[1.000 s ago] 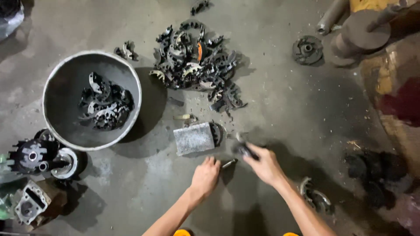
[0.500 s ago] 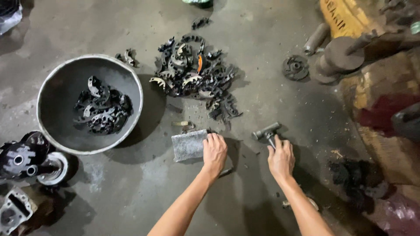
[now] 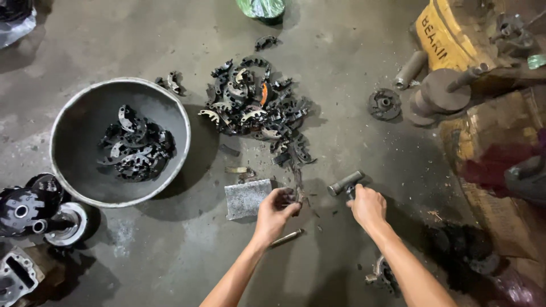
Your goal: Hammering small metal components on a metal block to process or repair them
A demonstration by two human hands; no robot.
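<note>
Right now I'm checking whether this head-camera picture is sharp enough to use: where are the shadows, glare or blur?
Head view: mostly sharp; the round grey metal bowl throws a dark shadow to its right; the pile of dark curved metal parts shows small bright glints; the right edge is dim and soft; the left hand and right hand look sharp.

Left hand [image 3: 274,209] and right hand [image 3: 367,206] clenched, fingers curled.

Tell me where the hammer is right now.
In the head view, the hammer is gripped by the right hand, lower centre-right, just right of the flat metal block.
</note>
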